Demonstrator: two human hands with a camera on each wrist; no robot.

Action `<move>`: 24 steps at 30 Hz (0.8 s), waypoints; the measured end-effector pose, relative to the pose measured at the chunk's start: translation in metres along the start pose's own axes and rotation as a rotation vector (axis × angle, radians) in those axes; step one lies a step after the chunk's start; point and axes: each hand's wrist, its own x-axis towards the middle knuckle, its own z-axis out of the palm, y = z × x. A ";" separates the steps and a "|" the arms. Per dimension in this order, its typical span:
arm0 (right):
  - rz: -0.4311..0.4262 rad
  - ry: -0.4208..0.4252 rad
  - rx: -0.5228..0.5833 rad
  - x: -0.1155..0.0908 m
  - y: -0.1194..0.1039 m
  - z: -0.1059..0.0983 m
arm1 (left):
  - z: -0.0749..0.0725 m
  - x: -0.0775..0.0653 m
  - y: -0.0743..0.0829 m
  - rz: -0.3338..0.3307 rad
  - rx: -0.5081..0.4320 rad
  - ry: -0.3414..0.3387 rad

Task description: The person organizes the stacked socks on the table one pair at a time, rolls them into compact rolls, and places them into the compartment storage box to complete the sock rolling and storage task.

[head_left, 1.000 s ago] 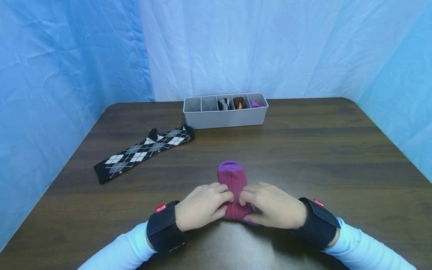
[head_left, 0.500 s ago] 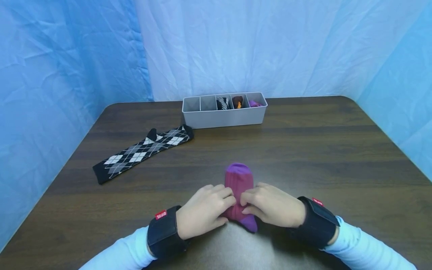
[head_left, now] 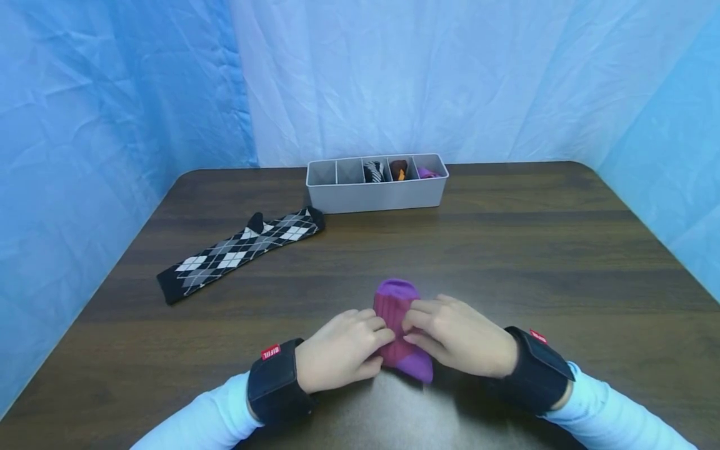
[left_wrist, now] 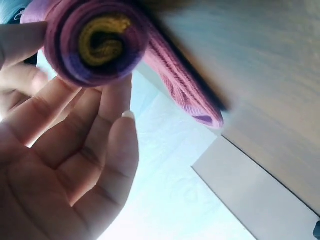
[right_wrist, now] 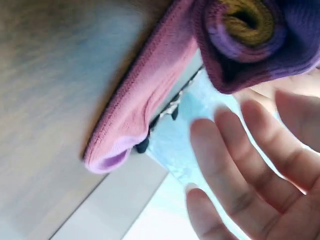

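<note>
A maroon and purple sock (head_left: 396, 306) lies partly rolled up in front of me. Its rolled end, a coil (left_wrist: 107, 45) with a mustard core, shows in both wrist views, and a flat length runs away from it. My left hand (head_left: 343, 353) holds the coil's left side, thumb and fingertips against it. On the other side, my right hand (head_left: 458, 337) hovers at the roll; in the right wrist view its fingers (right_wrist: 230, 170) are loosely extended and apart from the coil. A purple flap (head_left: 416, 365) sticks out toward me between the hands.
A black, grey and white argyle sock (head_left: 242, 250) lies stretched out at the left. At the back stands a grey divided box (head_left: 374, 199); three compartments hold socks, and two at its left show bare. Blue sheeting (head_left: 422, 75) hangs behind the dark wooden table (head_left: 534, 250).
The sock has shortened as its roll progressed, with the purple flap coming into view nearest me. My right hand has lifted slightly from the roll; the left has stayed about in place.
</note>
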 end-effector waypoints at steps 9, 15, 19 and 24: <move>-0.025 -0.069 0.000 -0.001 -0.008 -0.002 | -0.001 -0.001 -0.004 -0.053 -0.096 -0.080; -0.028 -0.117 0.021 -0.001 -0.008 0.001 | -0.002 0.000 -0.008 -0.078 -0.222 -0.180; -0.042 -0.102 0.019 -0.001 -0.007 0.003 | -0.001 -0.001 -0.008 -0.100 -0.202 -0.121; -0.075 -0.053 0.018 -0.001 -0.004 0.006 | -0.006 -0.002 0.000 -0.076 -0.072 0.033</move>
